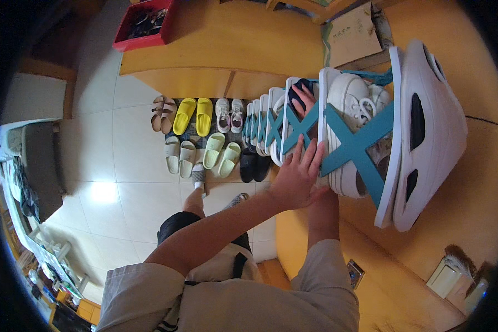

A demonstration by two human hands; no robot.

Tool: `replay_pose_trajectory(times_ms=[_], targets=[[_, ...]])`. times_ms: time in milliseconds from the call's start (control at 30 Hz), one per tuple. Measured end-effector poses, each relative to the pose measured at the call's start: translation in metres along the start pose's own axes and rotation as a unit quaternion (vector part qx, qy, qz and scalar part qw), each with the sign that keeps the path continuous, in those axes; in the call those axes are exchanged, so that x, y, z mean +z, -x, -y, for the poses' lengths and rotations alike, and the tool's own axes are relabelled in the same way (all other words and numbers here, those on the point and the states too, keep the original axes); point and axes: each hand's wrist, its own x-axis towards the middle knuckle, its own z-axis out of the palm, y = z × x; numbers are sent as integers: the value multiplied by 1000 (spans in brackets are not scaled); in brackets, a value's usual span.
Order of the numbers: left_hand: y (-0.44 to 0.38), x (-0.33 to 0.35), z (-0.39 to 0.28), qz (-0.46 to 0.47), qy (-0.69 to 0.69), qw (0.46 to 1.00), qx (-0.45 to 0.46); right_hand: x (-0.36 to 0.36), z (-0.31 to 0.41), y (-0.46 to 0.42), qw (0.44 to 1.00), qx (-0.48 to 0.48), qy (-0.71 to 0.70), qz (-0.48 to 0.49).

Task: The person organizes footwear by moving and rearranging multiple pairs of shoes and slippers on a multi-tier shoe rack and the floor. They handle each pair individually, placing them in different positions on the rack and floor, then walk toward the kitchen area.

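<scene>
A tall white shoe rack [324, 124] with teal crossed straps [355, 151] stands at the right, its tiers stacked away from me. My left hand [296, 178] rests against the rack's side, fingers apart over the frame and a strap. From below, my right arm passes behind my left hand into the rack. The fingers of my right hand [304, 99] lie on a dark navy shoe [299, 89] on an upper tier; its grip is partly hidden. White lace-up sneakers [350, 103] fill the tier above. Large white slip-on shoes [431, 124] with black openings sit on top.
Below, slippers and shoes line a dark mat, among them yellow slides [184, 116], pale green slides [214, 151] and black slippers [248, 166]. A red bin [166, 35] and a cardboard box [352, 37] rest on wooden surfaces. Brushes [460, 259] are at the lower right.
</scene>
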Motion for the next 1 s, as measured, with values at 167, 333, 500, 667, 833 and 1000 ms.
replay_pose_trajectory(times_ms=[167,333,500,667,833,1000], targets=[[-1,-2,-2,-2,-23,1000,8,-3,-10,-9,1000,11,0,-6],[-3,2,1,-17,-11,1000,18,1,-19,-25,1000,8,-7,-11],[-2,1,1,-10,-3,1000,19,2,-5,-3,1000,10,-9,-8],[0,0,-1,5,-7,1000,15,-4,8,22,1000,16,-10,-7],[2,1,3,-7,-21,999,26,-6,7,21,1000,15,-6,-6],[1,5,4,-11,-1,999,31,-3,6,18,1000,19,-5,-11]])
